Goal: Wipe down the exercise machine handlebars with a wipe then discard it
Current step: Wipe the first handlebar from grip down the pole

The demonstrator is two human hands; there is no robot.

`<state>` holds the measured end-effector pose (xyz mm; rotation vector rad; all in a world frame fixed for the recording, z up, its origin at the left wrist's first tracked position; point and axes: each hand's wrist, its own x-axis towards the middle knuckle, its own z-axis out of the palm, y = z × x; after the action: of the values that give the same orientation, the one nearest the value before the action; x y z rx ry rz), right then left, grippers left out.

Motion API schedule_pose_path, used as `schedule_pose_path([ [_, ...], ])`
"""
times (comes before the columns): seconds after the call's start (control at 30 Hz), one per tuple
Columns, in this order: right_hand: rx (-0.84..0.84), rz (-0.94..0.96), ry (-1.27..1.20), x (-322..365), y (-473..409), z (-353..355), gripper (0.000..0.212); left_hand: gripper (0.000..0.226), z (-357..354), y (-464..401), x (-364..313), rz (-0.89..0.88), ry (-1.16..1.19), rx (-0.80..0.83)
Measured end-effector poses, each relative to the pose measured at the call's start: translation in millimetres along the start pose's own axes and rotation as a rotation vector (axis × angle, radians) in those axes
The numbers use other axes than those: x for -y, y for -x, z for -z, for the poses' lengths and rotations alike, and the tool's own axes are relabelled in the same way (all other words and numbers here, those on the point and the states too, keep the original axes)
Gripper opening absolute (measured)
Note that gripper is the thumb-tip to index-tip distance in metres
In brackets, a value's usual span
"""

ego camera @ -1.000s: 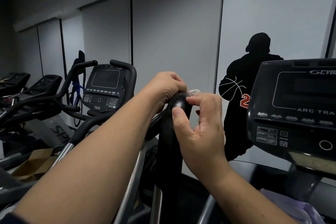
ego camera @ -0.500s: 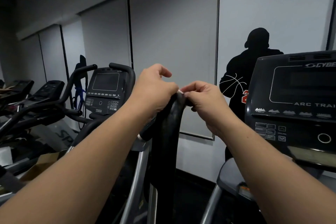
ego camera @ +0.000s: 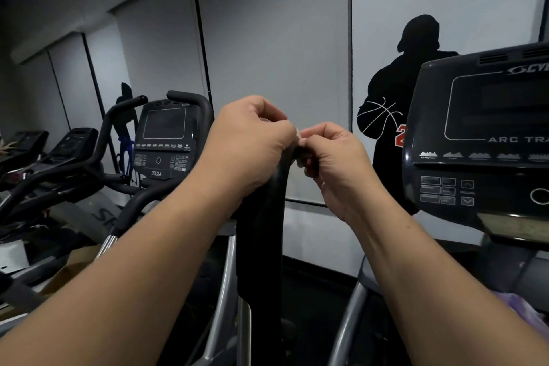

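Head view: two hands, left hand (ego camera: 252, 145) and right hand (ego camera: 332, 157), pinch one wipe (ego camera: 298, 134), seemingly white, atop one black handlebar (ego camera: 261, 232).

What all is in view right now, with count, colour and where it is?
handlebar: one, black, upright at centre, both hands at its top
wipe: one, whitish, only a sliver showing between the two hands at the handlebar top
console: one, black, right edge, lettered ARC TRA
second console: one, black, left of centre, marked 750A, with curved black bars beside it
other machines: at least two, dark, far left
silhouette: one, black with a basketball outline, on the wall at right
wall panels: several, grey, across the back
cardboard: brown, low on the left
left hand: one, closed over the handlebar top
right hand: one, pinching the wipe
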<state>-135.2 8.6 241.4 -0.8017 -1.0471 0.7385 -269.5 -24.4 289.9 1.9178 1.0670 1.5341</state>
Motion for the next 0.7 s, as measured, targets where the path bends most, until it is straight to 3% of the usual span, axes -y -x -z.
schedule_pose_path([
  [0.33, -0.038, 0.053, 0.054, -13.0, 11.4, -1.6, 0.025, 0.005, -1.7, -0.3, 3.8, 0.011, 0.036, -0.014],
  [0.7, -0.082, -0.052, -0.073, -32.6, 19.2, -8.8, 0.024, 0.006, -1.9, -1.4, 6.4, 0.007, 0.032, -0.034],
])
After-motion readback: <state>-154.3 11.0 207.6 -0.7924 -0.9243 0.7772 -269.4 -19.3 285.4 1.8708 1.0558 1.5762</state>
